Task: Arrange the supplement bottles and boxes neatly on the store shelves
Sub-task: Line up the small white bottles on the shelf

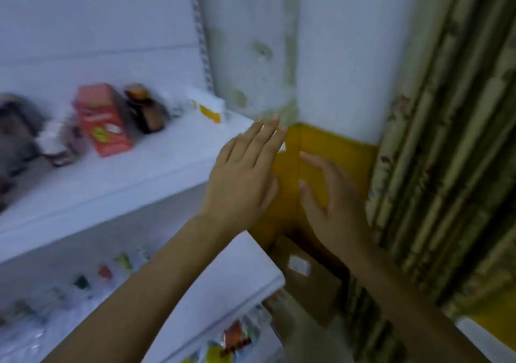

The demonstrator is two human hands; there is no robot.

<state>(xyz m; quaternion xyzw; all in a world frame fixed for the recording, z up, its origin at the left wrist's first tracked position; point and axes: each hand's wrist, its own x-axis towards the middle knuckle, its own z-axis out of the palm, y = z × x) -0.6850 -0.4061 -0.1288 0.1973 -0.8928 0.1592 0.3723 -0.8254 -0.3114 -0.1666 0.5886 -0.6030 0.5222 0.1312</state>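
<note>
Boxes and bottle versus hands: the red box (102, 119), the brown bottle (145, 108) and the white and yellow box (208, 107) stand on the upper shelf (125, 184), all to the left of both hands. The white and yellow box is nearest, just up and left of the left hand's fingertips. The red box is well apart from them.
Red box: upright, tilted in the view, with a yellow round mark low on its front. The print is too blurred to read.
Brown bottle: dark brown with an orange-brown cap, just to the right of the red box and close behind it.
White and yellow box: small, at the shelf's back right corner.
Other stock: dark blurred items (16, 133) at the left end of the upper shelf. A row of small bottles (104, 272) is on the lower shelf (231, 276), and bright packets (234, 337) lie below that.
Left hand (243, 175): back of the hand towards the camera, fingers straight and together, pointing up and right over the upper shelf's right end. It holds nothing. Whether it touches the shelf cannot be told.
Right hand (332, 206): flat and empty, fingers loosely spread, thumb apart, in front of the yellow wall band (335, 150).
Surroundings: a cardboard box (310, 276) lies below the hands and a patterned curtain (452, 139) hangs at right.
</note>
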